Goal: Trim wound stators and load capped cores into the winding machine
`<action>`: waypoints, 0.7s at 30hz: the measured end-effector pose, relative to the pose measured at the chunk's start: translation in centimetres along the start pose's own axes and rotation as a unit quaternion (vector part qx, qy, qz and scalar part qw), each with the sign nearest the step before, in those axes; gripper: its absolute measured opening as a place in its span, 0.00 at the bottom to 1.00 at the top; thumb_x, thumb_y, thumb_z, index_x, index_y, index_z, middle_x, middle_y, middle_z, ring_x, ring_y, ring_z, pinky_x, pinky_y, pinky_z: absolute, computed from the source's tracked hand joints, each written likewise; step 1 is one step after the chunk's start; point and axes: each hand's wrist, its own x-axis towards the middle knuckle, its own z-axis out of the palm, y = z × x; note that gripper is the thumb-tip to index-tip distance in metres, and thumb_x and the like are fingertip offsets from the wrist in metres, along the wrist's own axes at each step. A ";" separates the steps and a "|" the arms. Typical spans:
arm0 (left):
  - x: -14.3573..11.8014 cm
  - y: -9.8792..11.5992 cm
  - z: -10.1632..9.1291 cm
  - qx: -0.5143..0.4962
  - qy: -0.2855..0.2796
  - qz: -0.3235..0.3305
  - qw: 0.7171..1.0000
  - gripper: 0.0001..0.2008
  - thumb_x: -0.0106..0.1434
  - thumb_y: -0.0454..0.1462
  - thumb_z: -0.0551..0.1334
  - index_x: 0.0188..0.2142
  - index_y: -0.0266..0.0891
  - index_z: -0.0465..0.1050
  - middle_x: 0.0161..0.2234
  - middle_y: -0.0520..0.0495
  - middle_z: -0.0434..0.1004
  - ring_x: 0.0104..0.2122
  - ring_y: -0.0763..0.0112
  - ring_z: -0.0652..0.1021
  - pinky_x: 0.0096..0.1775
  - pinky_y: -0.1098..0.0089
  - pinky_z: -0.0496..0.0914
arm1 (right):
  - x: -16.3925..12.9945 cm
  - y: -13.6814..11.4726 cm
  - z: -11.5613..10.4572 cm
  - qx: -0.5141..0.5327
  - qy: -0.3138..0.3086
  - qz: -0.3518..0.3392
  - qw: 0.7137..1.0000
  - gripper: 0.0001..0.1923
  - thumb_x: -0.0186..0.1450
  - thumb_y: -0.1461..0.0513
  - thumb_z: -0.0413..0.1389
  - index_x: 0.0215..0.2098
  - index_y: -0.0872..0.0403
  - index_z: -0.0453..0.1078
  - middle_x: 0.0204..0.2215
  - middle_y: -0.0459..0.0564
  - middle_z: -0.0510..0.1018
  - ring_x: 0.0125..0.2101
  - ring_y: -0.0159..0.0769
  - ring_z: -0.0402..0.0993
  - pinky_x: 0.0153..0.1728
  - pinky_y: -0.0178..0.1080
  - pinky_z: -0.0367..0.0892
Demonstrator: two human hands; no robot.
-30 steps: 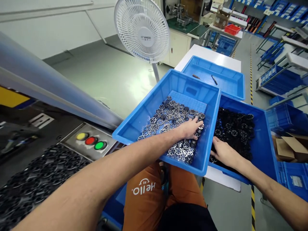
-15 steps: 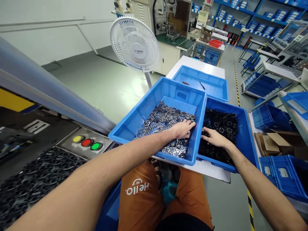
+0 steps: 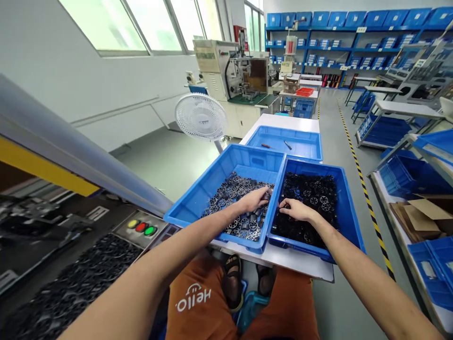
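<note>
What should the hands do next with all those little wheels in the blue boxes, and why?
Probably close the left hand on a few of the silver wheels and lift them. It already rests palm down on that pile in the left bin, while the right hand lies on the black wheels in the right bin. Whether either hand already grips one cannot be seen.
</note>
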 end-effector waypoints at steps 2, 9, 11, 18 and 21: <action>-0.5 0.7 -1.1 -0.088 0.038 -0.054 0.994 0.18 0.80 0.46 0.71 0.60 0.37 0.79 0.53 0.42 0.83 0.47 0.61 0.85 0.49 0.57 0.85 | 0.0 -0.1 -0.2 0.030 -0.006 0.015 0.999 0.15 0.82 0.54 0.67 0.59 0.55 0.80 0.52 0.53 0.85 0.45 0.41 0.86 0.46 0.45 0.86; -5.2 4.2 -3.5 -0.409 0.097 -0.149 0.895 0.11 0.82 0.44 0.66 0.47 0.37 0.75 0.43 0.44 0.80 0.38 0.69 0.82 0.33 0.73 0.78 | -0.1 -0.7 -0.3 0.158 0.035 0.048 0.986 0.16 0.82 0.54 0.67 0.61 0.55 0.78 0.50 0.52 0.84 0.40 0.37 0.84 0.39 0.40 0.85; -6.8 5.0 -2.8 -0.474 0.099 -0.162 0.860 0.09 0.80 0.40 0.63 0.43 0.37 0.73 0.41 0.42 0.80 0.36 0.72 0.81 0.29 0.78 0.73 | -0.4 -1.0 0.1 0.186 0.038 0.056 0.980 0.16 0.83 0.54 0.67 0.61 0.55 0.78 0.48 0.51 0.84 0.38 0.35 0.83 0.37 0.38 0.83; -9.7 6.1 -1.2 -0.593 0.121 -0.169 0.778 0.10 0.77 0.43 0.65 0.48 0.38 0.75 0.34 0.49 0.78 0.22 0.78 0.71 0.20 0.80 0.63 | -1.8 -1.8 1.8 0.218 0.056 0.082 0.971 0.14 0.83 0.53 0.66 0.54 0.55 0.77 0.39 0.45 0.78 0.29 0.29 0.72 0.27 0.31 0.70; -10.5 6.3 -1.1 -0.597 0.118 -0.154 0.778 0.14 0.76 0.49 0.66 0.42 0.41 0.71 0.27 0.54 0.73 0.18 0.77 0.65 0.18 0.78 0.59 | -3.0 -2.3 2.5 0.251 0.054 0.096 0.962 0.17 0.83 0.49 0.64 0.48 0.55 0.76 0.35 0.43 0.73 0.27 0.28 0.65 0.24 0.30 0.61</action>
